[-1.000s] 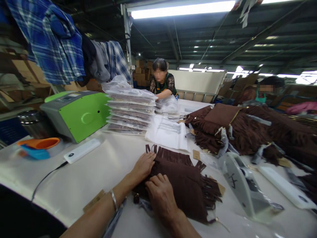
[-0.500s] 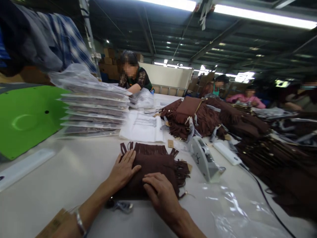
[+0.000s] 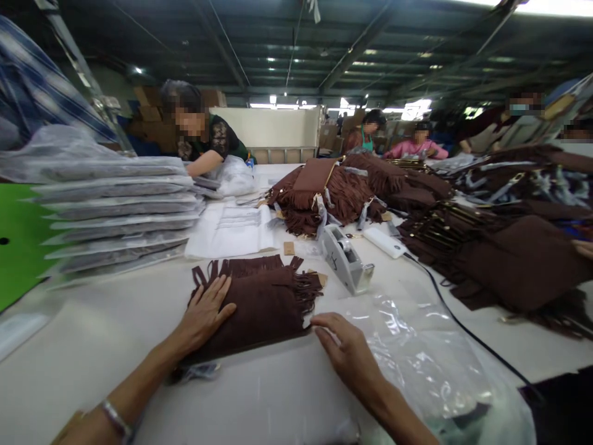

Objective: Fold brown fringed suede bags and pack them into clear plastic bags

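A dark brown fringed bag (image 3: pixel 259 309) lies flat on the white table, its fringe pointing to the back and the right. My left hand (image 3: pixel 206 312) rests open on the bag's left part, fingers spread and pressed on it. At the bag's front right corner is my right hand (image 3: pixel 340 340), with thumb and forefinger drawn close together where the zip ends. What they pinch there is too small to make out. A small plastic-wrapped piece (image 3: pixel 201 371) sits by the bag's front left edge. Clear plastic bags (image 3: pixel 417 346) lie right of my right hand.
A stack of bagged goods (image 3: pixel 120 210) rises at the left, beside white sheets (image 3: pixel 231 228). Behind the bag stand a tape dispenser (image 3: pixel 345 259) and a white power strip (image 3: pixel 384 242) with a black cable. Brown bags (image 3: pixel 319 185) are heaped farther back. Co-workers sit around.
My right hand has moved from the bag's front middle to its front right corner. My left hand stays on the bag. The view has turned to the right.
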The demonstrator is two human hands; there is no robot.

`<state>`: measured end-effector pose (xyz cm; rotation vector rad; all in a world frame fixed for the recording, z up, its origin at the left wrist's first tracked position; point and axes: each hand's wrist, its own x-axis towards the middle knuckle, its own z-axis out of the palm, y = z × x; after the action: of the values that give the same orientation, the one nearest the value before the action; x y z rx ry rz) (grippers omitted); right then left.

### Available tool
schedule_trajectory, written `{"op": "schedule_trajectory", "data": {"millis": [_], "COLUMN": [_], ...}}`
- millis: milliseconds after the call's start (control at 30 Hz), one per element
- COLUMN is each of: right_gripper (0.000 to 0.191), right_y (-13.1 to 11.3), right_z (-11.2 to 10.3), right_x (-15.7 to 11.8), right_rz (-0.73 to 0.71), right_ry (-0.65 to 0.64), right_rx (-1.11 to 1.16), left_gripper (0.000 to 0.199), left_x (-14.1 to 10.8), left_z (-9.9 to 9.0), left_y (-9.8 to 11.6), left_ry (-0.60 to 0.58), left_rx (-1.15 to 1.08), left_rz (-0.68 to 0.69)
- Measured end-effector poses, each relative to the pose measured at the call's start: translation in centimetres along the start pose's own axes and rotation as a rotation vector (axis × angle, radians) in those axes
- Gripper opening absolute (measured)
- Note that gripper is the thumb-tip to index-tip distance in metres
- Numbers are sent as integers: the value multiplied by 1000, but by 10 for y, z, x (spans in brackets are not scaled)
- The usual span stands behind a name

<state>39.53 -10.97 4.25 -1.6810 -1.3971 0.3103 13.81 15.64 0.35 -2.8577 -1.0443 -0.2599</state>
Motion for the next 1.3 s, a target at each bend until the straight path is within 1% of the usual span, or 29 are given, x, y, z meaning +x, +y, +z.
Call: {"op": "schedule_trajectory", "data": {"millis": [67,100,133,167,200,233,267,333,400,467,533,600,667,700,767,833,867,933,1000,1033,1067,1100,1133,1167,1233,1267,1300], "right_gripper": [25,28,30,31,32,32,30,27,24,22,20,17,14,16,19,29,35,41,40,38,35,32,31,31,35,35,36], "right_y": [3,4,6,8,10,11,13,15,16,15,13,11,11,13,19,29,34,42,43,40,36,30,23,16,1,-6,-12], "right_z": [9,14,18,21,24,25,25,24,21,16,10,4,-1,-2,-1,3,4,5,2,0,-1,0,3,8,27,39,52], "right_x": [8,11,14,16,18,19,20,21,21,20,19,18,17,18,23,34,41,58,70,72,71,67,61,52,35,29,27], "right_rz": [-112,-143,-162,-178,-189,-198,-208,-234,-245,-197,-106,-18,27,22,-55,-160,-173,-98,13,39,47,65,125,233,548,690,778], "right_ry": [-56,-81,-100,-114,-123,-125,-120,-107,-110,-122,-141,-159,-171,-183,-234,-305,-307,-223,-89,-17,36,63,66,42,-102,-184,-253], "right_rx": [-140,-211,-278,-334,-377,-409,-430,-438,-405,-319,-172,-29,9,-13,-97,-189,-236,-325,-387,-373,-311,-194,-17,206,681,875,1017], "left_gripper": [64,67,71,76,78,75,72,69,65,63,62,63,63,63,64,67,68,71,71,71,71,72,72,72,72,72,72], "left_x": [-2,-4,-6,-7,-9,-10,-10,-8,-4,0,2,2,0,-1,-3,-4,-4,-4,-4,-4,-4,-4,-4,-4,-3,-2,-1], "left_z": [-11,-19,-27,-35,-40,-43,-44,-37,-25,-15,-11,-11,-14,-15,-15,-15,-15,-15,-16,-17,-17,-18,-18,-19,-21,-23,-25], "left_y": [7,14,25,39,54,69,83,105,115,115,110,104,98,96,90,85,83,81,79,79,79,79,78,78,77,76,75], "left_ry": [75,129,183,207,199,172,170,218,264,295,331,369,402,418,442,457,460,454,444,442,444,448,453,455,454,458,465], "left_rx": [27,48,73,99,119,142,163,187,204,214,209,184,144,122,86,61,51,28,5,-6,-18,-32,-46,-61,-92,-105,-117], "left_rz": [41,96,174,274,390,472,503,521,499,488,496,499,483,469,436,405,392,372,361,358,354,347,339,329,300,286,273]}}
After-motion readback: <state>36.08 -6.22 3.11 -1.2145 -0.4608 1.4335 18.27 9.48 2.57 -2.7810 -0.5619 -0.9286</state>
